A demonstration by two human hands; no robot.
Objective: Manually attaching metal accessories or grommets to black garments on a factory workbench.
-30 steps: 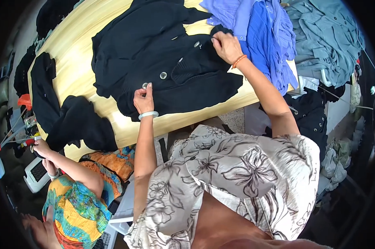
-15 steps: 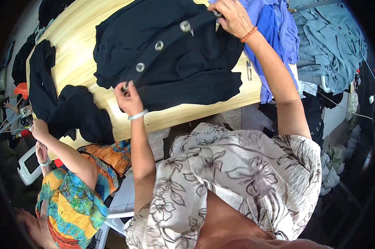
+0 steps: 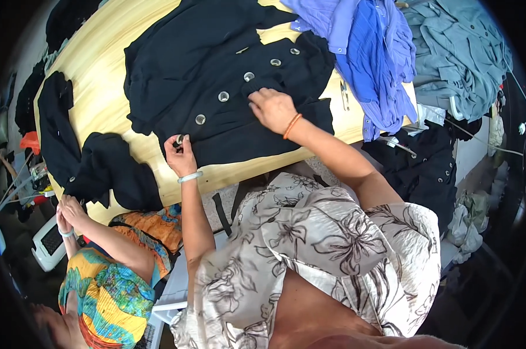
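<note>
A black knit cardigan [image 3: 181,64] lies spread on the table, its front band running diagonally with several large, dark-rimmed buttons that have pale, shiny centres. At the band's lower left end, my left hand [image 3: 180,156] pinches the cardigan's edge by a button [image 3: 179,139]. Farther right, my right hand [image 3: 273,110] is on the cardigan just below the band, with bent fingers close together on the knit. The fabric under those fingertips is partly hidden. Beyond the right hand, a small pair of metal thread snips [image 3: 344,96] rests on the wood.
Blue-violet garments [image 3: 367,58] are heaped at the table's right, with grey-green garments [image 3: 455,58] beyond. More black knitwear [image 3: 114,168] lies on the wooden table [image 3: 94,46] at left. A co-worker [image 3: 108,285] in a colourful top sits at lower left. Black clothes [image 3: 417,168] hang low at right.
My right hand has let go of the band's upper right end and come down and left onto the cardigan's middle. The band now lies flatter. My left hand stays at the lower end.
</note>
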